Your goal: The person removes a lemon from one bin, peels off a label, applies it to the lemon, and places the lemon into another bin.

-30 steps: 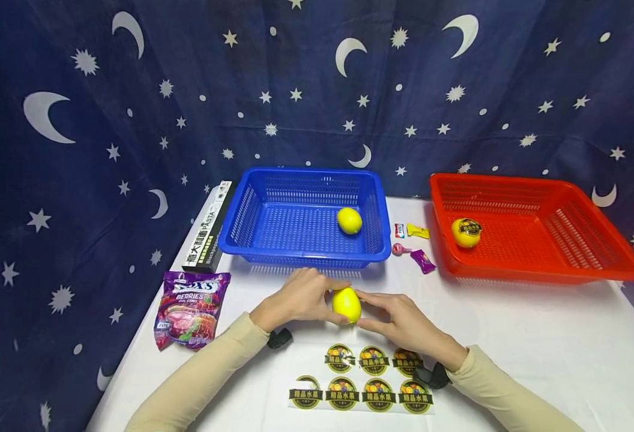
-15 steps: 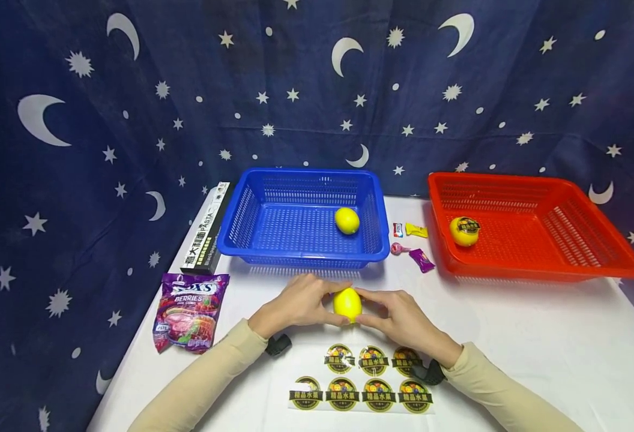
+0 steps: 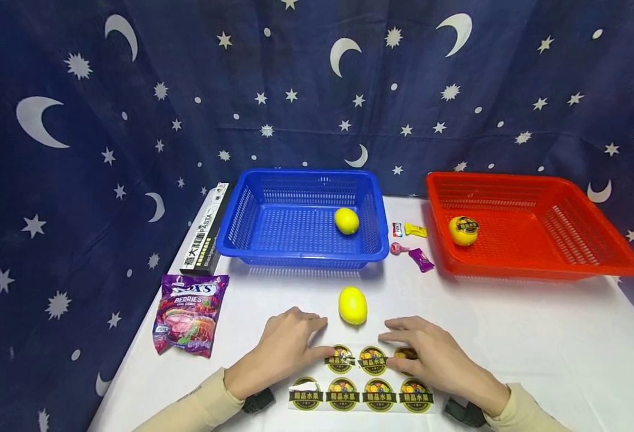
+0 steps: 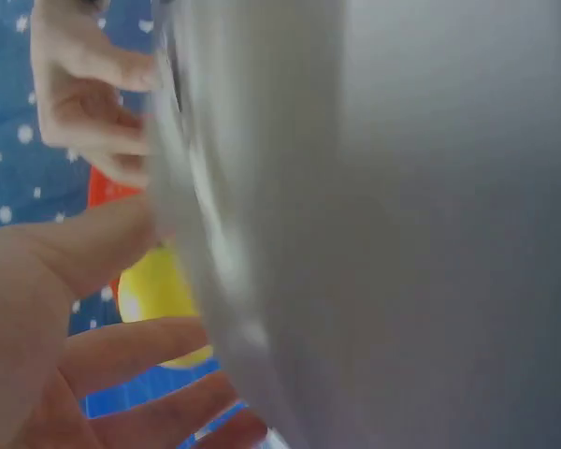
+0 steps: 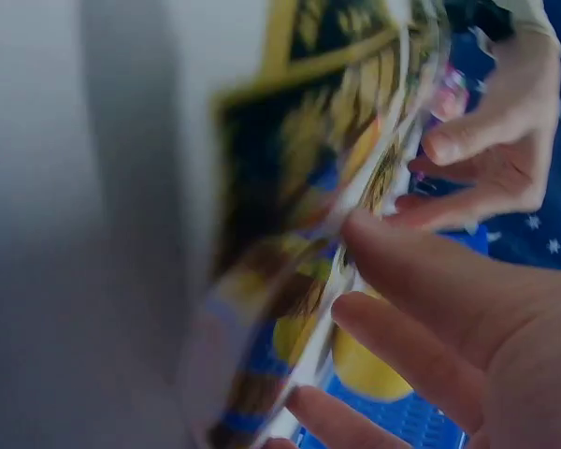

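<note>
A yellow lemon (image 3: 352,306) lies on the white table, with neither hand touching it. Left of it, my left hand (image 3: 287,345) is low over the table, fingers spread and thumb at the edge of a round black-and-gold sticker (image 3: 340,360). My right hand (image 3: 436,357) hovers over the right part of the sticker sheet (image 3: 361,396), its fingers relaxed and partly covering one sticker. Both hands hold nothing. In the left wrist view the lemon (image 4: 159,290) shows behind my left fingers; in the right wrist view the sheet (image 5: 290,206) looms close and blurred.
A blue basket (image 3: 301,259) with one lemon (image 3: 346,221) stands behind. At right, a red basket (image 3: 544,270) holds a lemon (image 3: 463,231) bearing a sticker. Small candies (image 3: 421,260) lie between them. A candy bag (image 3: 191,315) and pasta box (image 3: 205,231) are at left.
Both hands have let go of the lemon, moved apart and come back toward the sticker sheet. The lemon now rests alone on the table, slightly right of where it was held.
</note>
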A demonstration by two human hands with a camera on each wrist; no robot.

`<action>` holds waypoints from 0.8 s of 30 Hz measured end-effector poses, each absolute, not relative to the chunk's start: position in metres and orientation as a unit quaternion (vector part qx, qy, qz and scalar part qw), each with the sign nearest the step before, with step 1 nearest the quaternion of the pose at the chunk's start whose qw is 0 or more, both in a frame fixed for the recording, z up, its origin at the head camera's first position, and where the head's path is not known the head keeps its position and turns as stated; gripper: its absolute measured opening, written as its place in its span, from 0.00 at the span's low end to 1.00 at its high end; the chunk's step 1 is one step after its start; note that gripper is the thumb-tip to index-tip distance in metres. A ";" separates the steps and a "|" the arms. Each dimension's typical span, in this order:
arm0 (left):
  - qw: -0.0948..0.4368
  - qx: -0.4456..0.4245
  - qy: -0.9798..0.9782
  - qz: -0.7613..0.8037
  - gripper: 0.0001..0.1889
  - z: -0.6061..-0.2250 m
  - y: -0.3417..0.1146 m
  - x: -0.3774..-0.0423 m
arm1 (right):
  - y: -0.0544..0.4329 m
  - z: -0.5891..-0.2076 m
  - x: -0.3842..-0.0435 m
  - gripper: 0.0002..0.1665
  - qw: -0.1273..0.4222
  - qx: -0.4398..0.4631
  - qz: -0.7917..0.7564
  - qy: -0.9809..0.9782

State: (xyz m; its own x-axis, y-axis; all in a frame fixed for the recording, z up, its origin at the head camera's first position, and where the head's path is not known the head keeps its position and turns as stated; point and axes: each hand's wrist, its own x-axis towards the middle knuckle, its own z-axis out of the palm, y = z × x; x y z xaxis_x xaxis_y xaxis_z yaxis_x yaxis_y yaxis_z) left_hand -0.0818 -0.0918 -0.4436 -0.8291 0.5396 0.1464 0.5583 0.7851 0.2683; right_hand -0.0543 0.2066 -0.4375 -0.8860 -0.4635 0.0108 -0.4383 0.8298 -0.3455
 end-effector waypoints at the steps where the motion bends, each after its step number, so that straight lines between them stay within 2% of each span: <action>1: 0.031 -0.301 -0.942 -0.142 0.26 -0.444 -0.090 -0.080 | 0.206 -0.439 -0.051 0.22 0.040 -0.238 -0.161 0.957; 8: 0.026 -0.346 -0.930 -0.121 0.15 -0.445 -0.074 -0.076 | 0.200 -0.444 -0.045 0.19 0.026 -0.236 -0.133 0.962; 17: -0.011 -0.343 -0.926 -0.160 0.09 -0.442 -0.070 -0.077 | 0.200 -0.444 -0.044 0.19 0.026 -0.227 -0.142 0.963; 20: -0.040 -0.340 -0.919 -0.195 0.10 -0.438 -0.072 -0.079 | 0.202 -0.443 -0.045 0.18 0.002 -0.209 -0.178 0.962; 24: -0.085 -0.318 -0.905 -0.268 0.08 -0.431 -0.076 -0.084 | 0.211 -0.441 -0.054 0.22 -0.074 -0.163 -0.254 0.951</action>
State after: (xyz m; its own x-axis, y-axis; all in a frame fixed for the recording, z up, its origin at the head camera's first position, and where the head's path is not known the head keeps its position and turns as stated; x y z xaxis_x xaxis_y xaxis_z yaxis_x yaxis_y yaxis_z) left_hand -0.0839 -0.0764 -0.4307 -0.7833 0.6214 0.0167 0.5303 0.6540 0.5395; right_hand -0.0543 0.2106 -0.4409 -0.9360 -0.2726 0.2226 -0.3473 0.8178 -0.4590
